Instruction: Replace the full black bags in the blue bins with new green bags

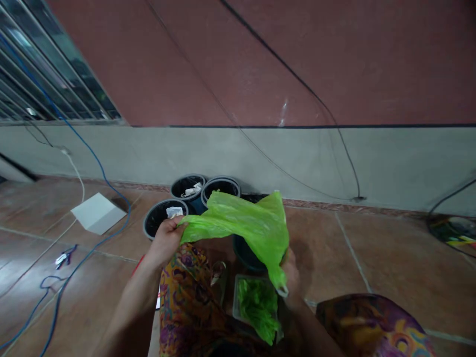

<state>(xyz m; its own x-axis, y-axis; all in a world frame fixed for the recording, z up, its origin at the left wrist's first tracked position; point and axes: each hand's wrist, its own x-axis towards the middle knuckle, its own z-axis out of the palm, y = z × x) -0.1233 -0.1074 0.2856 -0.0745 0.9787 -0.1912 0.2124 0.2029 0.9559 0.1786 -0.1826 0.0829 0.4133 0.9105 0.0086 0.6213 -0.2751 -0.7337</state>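
Note:
A bright green plastic bag [241, 218] is stretched out in front of me at knee height. My left hand [169, 238] is closed on its left corner, thumb and fingers pinched together. At the lower right end, my right hand [292, 272] is closed on the bag's edge, partly hidden behind the plastic. Below the bag, between my knees, stands a clear plastic tray [236, 297] with crumpled bright green material [256, 302] in it; I cannot tell what it is. A dark bucket [247, 253] is partly covered by the bag.
Several lined bins, among them a left bin [148, 223] with white paper, stand by the wall [297, 163]. A white box-like object [98, 213], a small keys-like item [66, 257] and a blue cable [111, 237] lie on the tiled floor at left. A round container [451, 233] sits at far right.

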